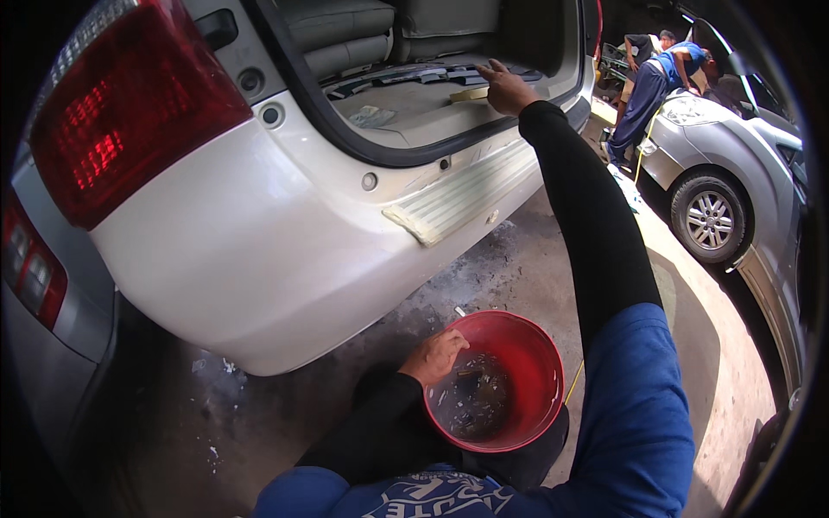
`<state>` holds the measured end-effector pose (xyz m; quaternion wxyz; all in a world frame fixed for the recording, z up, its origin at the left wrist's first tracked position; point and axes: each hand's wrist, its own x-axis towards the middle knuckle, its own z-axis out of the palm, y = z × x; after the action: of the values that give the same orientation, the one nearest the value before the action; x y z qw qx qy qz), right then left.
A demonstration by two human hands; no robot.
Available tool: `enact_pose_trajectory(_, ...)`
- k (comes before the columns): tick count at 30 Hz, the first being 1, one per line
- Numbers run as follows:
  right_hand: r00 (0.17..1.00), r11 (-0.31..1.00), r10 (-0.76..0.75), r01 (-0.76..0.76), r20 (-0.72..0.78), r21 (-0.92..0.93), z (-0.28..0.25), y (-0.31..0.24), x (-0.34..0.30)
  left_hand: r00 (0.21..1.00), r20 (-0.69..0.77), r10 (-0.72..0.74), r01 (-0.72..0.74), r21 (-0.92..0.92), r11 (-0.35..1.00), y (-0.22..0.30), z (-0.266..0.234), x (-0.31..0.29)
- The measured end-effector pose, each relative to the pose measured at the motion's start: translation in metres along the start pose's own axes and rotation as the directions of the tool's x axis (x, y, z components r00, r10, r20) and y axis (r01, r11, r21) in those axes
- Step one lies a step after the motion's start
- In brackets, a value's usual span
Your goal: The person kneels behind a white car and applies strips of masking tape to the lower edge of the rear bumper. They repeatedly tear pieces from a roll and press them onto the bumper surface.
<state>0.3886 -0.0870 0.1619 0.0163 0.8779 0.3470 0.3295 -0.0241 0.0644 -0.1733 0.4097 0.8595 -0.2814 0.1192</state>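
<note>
My left hand (436, 356) grips the left rim of a red bucket (540, 371), its fingers curled over the edge. Murky water (473, 399) with pale floating bits and a dark object lies at the bottom of the bucket. Stretched out far ahead, my right hand (509, 90) is over the open boot of a white car, fingers apart and nothing seen in them. Close to its left side is a yellowish roll of tape (469, 94) on the boot floor. Part of this hand's underside is hidden.
The white car's rear bumper (285, 250) spans the left and middle, with a taped ribbed step strip (462, 198) on top and a red tail light (142, 112) beside it. To the right stands a silver car (717, 164), with two people (661, 73) bending near its front.
</note>
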Motion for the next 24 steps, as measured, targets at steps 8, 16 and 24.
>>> enact_pose_trajectory(8, 0.955, 0.969, 0.031, 0.044, -0.295, 0.244, 0.015, 0.008, 0.032, 0.999, -0.053, -0.004, 0.006, 0.037, 0.999, -0.001, 0.002, -0.004)
enact_pose_trajectory(16, 0.648, 0.440, 0.676, 0.024, -0.350, 0.897, -0.115, -0.166, -0.241, 0.983, -0.168, -0.075, 0.057, -0.108, 0.992, 0.011, 0.000, -0.001)
enact_pose_trajectory(24, 0.878, 0.301, 0.309, -0.454, 0.365, 0.838, -0.065, -0.340, -0.433, 0.827, -0.278, -0.488, 0.236, -0.617, 0.751, 0.074, -0.021, -0.071)
